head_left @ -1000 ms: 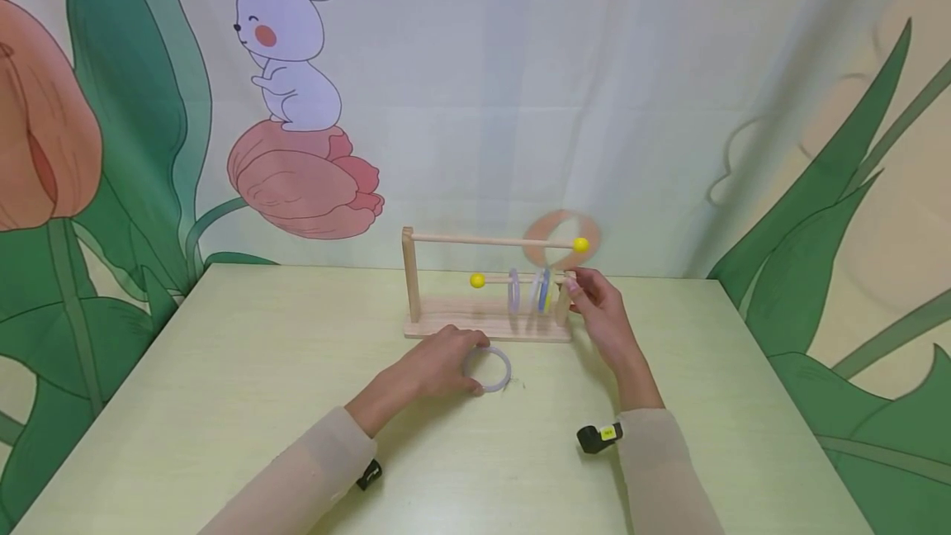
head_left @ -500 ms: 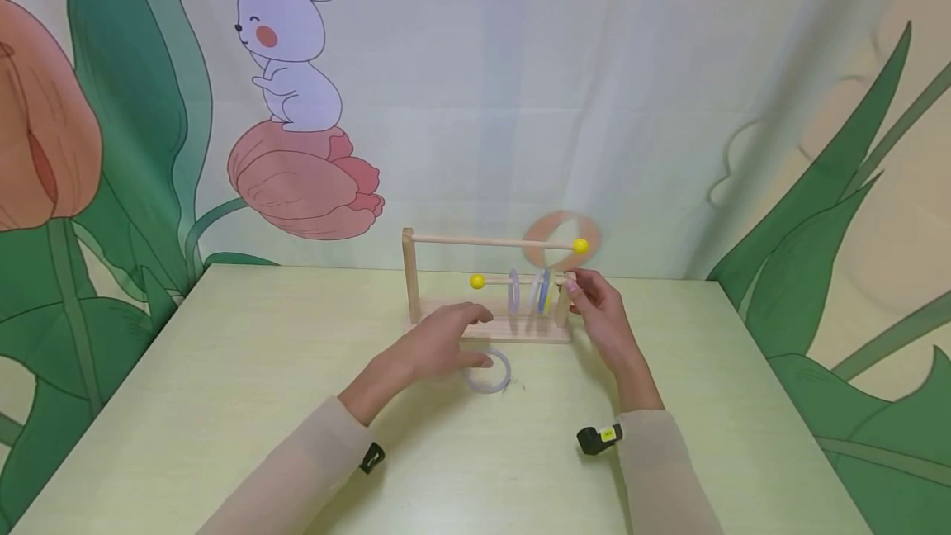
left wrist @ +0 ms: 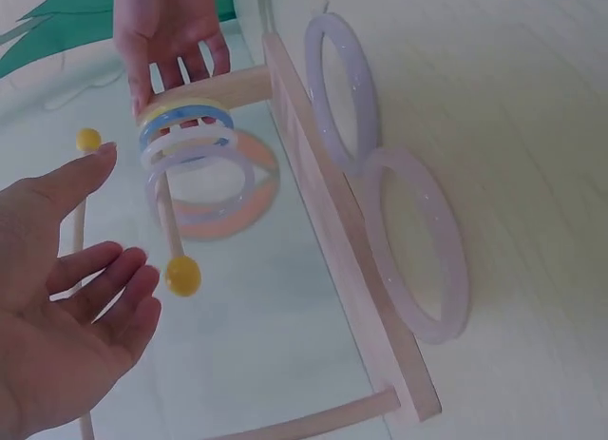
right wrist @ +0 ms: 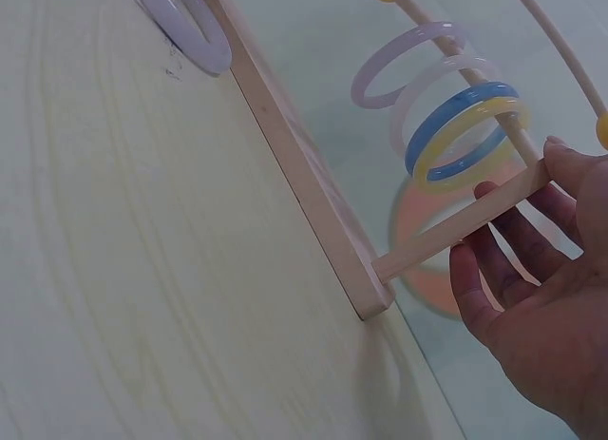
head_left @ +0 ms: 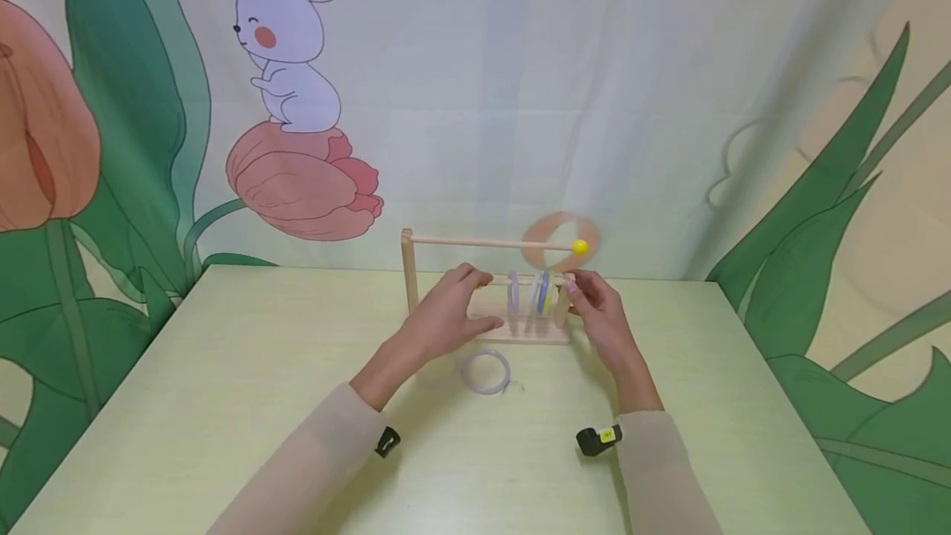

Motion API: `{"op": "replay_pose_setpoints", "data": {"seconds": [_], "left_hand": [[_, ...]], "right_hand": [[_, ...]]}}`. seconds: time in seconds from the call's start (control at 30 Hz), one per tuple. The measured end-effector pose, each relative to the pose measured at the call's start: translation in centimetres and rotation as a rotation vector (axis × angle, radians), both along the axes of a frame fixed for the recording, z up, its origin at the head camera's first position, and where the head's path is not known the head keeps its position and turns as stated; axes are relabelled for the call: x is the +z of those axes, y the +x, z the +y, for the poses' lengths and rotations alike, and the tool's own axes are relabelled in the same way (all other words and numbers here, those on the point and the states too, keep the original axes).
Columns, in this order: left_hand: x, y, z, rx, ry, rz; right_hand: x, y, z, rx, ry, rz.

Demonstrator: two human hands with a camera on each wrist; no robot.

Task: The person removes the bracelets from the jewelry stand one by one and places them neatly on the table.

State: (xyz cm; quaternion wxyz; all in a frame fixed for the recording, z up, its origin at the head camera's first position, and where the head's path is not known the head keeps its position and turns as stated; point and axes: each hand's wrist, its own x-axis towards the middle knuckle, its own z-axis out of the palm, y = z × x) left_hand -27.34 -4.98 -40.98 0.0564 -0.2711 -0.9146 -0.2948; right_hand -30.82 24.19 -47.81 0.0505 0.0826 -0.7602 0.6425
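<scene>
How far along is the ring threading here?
Four rings hang on the lower rod. The right hand steadies the rack's post; the left hand reaches open toward the rod's yellow knob. Two rings lie on the table, not yet threaded.

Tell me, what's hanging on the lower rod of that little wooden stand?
Four rings hang on the lower rod: pale lilac, white, blue and yellow. The right hand covers the rod's far end.

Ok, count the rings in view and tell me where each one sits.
6. Four hang on the lower rod: lilac, white, blue and yellow. Two pale rings lie on the table by the rack's base.
</scene>
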Motion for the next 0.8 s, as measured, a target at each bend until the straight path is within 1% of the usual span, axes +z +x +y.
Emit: {"op": "replay_pose_setpoints", "data": {"seconds": [0.13, 0.3, 0.47, 0.6, 0.7, 0.8], "left_hand": [[0.2, -0.4, 0.7, 0.035, 0.013, 0.044], [-0.1, -1.3, 1.6, 0.056, 0.029, 0.057], [-0.8, -2.4, 2.6, 0.064, 0.051, 0.030], [-1.4, -2.9, 3.1, 0.055, 0.059, -0.023], [-1.7, -3.1, 3.4, 0.047, 0.030, -0.050], [-1.8, -3.3, 3.6, 0.040, -0.002, -0.044]], "right_hand": [[-0.1, -0.1, 0.0, -0.002, 0.003, 0.008], [0.0, 0.2, -0.1, -0.001, 0.003, 0.000], [-0.1, 0.2, -0.1, -0.002, -0.005, -0.003], [-0.1, 0.2, -0.1, -0.002, -0.002, -0.003], [0.0, 0.2, -0.1, 0.002, -0.004, 0.005], [0.0, 0.2, 0.0, 0.002, -0.003, 0.015]]}}
